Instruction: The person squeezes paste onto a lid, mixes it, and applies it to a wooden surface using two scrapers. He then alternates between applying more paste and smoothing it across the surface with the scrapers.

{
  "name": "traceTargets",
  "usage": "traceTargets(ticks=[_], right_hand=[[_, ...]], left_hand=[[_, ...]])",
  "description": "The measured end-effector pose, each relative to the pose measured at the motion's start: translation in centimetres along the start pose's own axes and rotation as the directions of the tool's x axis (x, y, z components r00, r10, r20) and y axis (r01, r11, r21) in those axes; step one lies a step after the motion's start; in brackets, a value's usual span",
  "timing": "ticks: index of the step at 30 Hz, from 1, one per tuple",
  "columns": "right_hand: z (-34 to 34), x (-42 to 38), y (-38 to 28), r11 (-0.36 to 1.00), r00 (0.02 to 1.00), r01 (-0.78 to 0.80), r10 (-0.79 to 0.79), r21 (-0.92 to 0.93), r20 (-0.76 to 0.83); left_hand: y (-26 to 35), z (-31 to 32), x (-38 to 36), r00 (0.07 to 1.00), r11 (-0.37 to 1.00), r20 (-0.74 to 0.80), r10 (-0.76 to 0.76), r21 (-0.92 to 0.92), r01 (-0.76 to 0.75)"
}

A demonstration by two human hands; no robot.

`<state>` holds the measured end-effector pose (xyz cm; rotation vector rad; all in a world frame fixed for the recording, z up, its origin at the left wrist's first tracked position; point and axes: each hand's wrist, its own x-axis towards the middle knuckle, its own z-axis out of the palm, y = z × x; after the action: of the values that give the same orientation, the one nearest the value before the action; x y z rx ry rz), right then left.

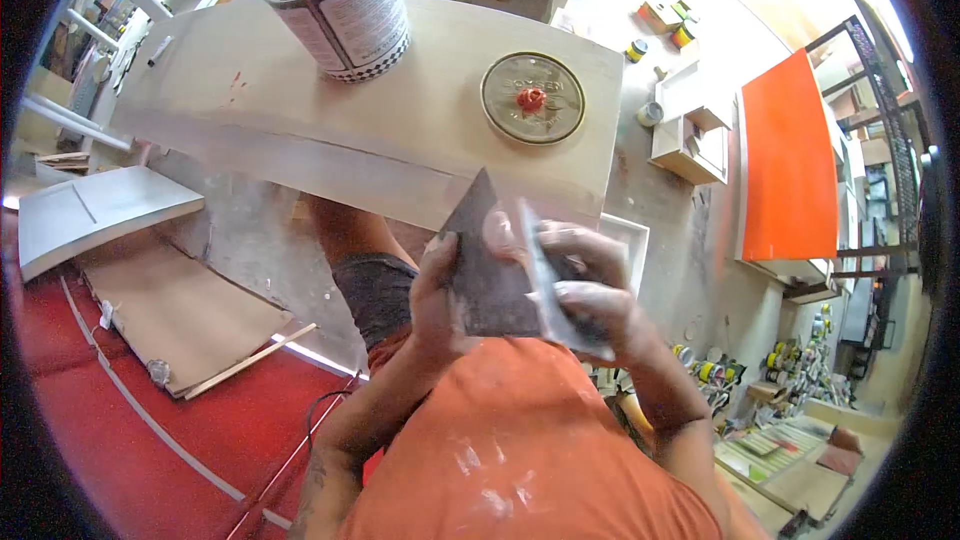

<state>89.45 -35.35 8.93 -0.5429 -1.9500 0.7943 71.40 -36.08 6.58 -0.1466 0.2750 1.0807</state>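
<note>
Just above your orange shirt (pixel 530 430), two thin flat plates are held between your hands, with their faces set at an angle to each other. Your left hand (pixel 437 285) is clamped on the dark plate (pixel 487 285), gripping it along its left side; one corner of this plate points up toward the table (pixel 400 130). Your right hand (pixel 605 290) is clamped on the paler plate (pixel 548 315), which is seen nearly edge-on and is blurred, as are your fingers. Whether the two plates touch cannot be told from this view.

Beyond your hands, on the pale tabletop, a round lid (pixel 530 128) lies flat, bearing a red dab (pixel 531 99) at its middle. Left of the lid stands a large labelled can (pixel 360 25), uncovered, its rim coated dark. Farther left, a small white stick (pixel 160 50) lies near the table's end, with red marks (pixel 236 88) on the surface nearby.

Outward on your left you have a white panel (pixel 110 205), a brown board (pixel 180 300) and a wooden strip (pixel 250 360) along the board's edge. To your right are a small tin (pixel 650 114), a white cabinet (pixel 690 145) and a large orange panel (pixel 790 160).
</note>
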Motion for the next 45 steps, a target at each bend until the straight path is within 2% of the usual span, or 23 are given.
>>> traceTargets(ticks=[2,3,4,5,6,7,8,9,10,12,16,18,19,21,28,31,33,34,36,43,45], right_hand=[[2.2,1.5,-0.1,0.999,0.998,-0.048,0.049,0.017,-0.043],[2.1,1.8,0.8,0.991,0.996,-0.092,0.091,-0.096,-0.012],[1.7,1.5,2.9,0.966,0.992,-0.105,0.119,-0.235,0.047],[0.4,2.9,3.3,0.889,0.96,-0.05,0.169,-0.455,0.224],[-0.5,4.1,3.6,0.769,0.892,0.048,0.254,-0.637,0.374],[-0.7,4.6,4.7,0.778,0.872,0.073,0.253,-0.624,0.418],[-0.6,4.9,5.9,0.786,0.851,0.094,0.254,-0.611,0.459],[-0.1,5.6,6.7,0.806,0.867,0.083,0.231,-0.586,0.44],[0.2,6.6,7.2,0.81,0.864,0.093,0.223,-0.578,0.451],[1.1,8.5,8.2,0.771,0.77,0.235,0.224,-0.592,0.597],[2.0,7.9,10.8,0.749,0.707,0.374,0.15,-0.546,0.691],[1.1,7.7,10.3,0.759,0.683,0.38,0.156,-0.529,0.714],[0.5,7.4,10.2,0.768,0.665,0.386,0.153,-0.511,0.731],[-0.6,6.2,10.4,0.768,0.627,0.413,0.151,-0.49,0.764],[-4.8,3.9,7.5,0.769,0.499,0.417,0.251,-0.484,0.829],[-6.4,3.1,7.1,0.772,0.488,0.412,0.261,-0.484,0.833],[-7.2,2.8,6.8,0.762,0.476,0.425,0.271,-0.488,0.837],[-7.7,2.5,6.7,0.75,0.465,0.442,0.277,-0.491,0.841],[-8.6,2.1,6.6,0.74,0.442,0.459,0.29,-0.492,0.849],[-11.5,0.5,5.7,0.741,0.388,0.448,0.344,-0.501,0.855],[-12.2,-0.6,5.6,0.733,0.409,0.442,0.349,-0.517,0.843]], left_hand=[[0.1,-2.3,0.0,0.998,0.998,0.014,0.063,0.008,-0.063],[0.6,-1.1,-0.3,0.951,0.926,-0.117,0.285,0.289,-0.242],[0.9,0.5,-1.6,0.905,0.82,-0.009,0.426,0.426,-0.382],[1.8,1.0,-2.9,0.865,0.613,-0.138,0.482,0.758,-0.221],[3.0,0.8,-4.4,0.789,0.334,-0.236,0.568,0.942,0.042],[4.1,-0.9,-5.3,0.89,0.639,0.02,0.456,0.689,-0.343],[4.8,-2.3,-5.8,0.84,0.833,0.317,0.441,0.205,-0.515],[5.1,-0.1,-5.7,0.771,0.787,0.313,0.554,0.106,-0.608],[5.7,-0.3,-5.6,0.764,0.779,0.31,0.566,0.103,-0.619],[7.3,-1.7,-6.0,0.679,0.635,0.06,0.732,0.303,-0.711],[8.0,-3.3,-6.3,0.725,0.692,0.068,0.685,0.249,-0.677],[7.9,-3.9,-6.2,0.728,0.719,0.055,0.684,0.118,-0.685],[7.7,-4.2,-6.0,0.726,0.719,0.044,0.686,0.112,-0.686],[7.9,-4.4,-5.7,0.72,0.682,0.037,0.693,0.289,-0.672],[8.5,-6.0,-5.0,0.733,0.708,-0.09,0.675,0.36,-0.608],[8.5,-6.0,-4.4,0.711,0.685,-0.108,0.694,0.402,-0.608],[8.5,-6.1,-4.1,0.749,0.744,-0.099,0.656,0.256,-0.618],[8.5,-6.2,-4.1,0.753,0.749,-0.102,0.65,0.252,-0.613],[8.5,-6.5,-4.0,0.727,0.711,-0.091,0.681,0.32,-0.626],[8.5,-6.1,-3.2,0.752,0.722,-0.064,0.657,0.341,-0.602],[8.5,-6.1,-3.0,0.798,0.783,-0.024,0.602,0.216,-0.584]])
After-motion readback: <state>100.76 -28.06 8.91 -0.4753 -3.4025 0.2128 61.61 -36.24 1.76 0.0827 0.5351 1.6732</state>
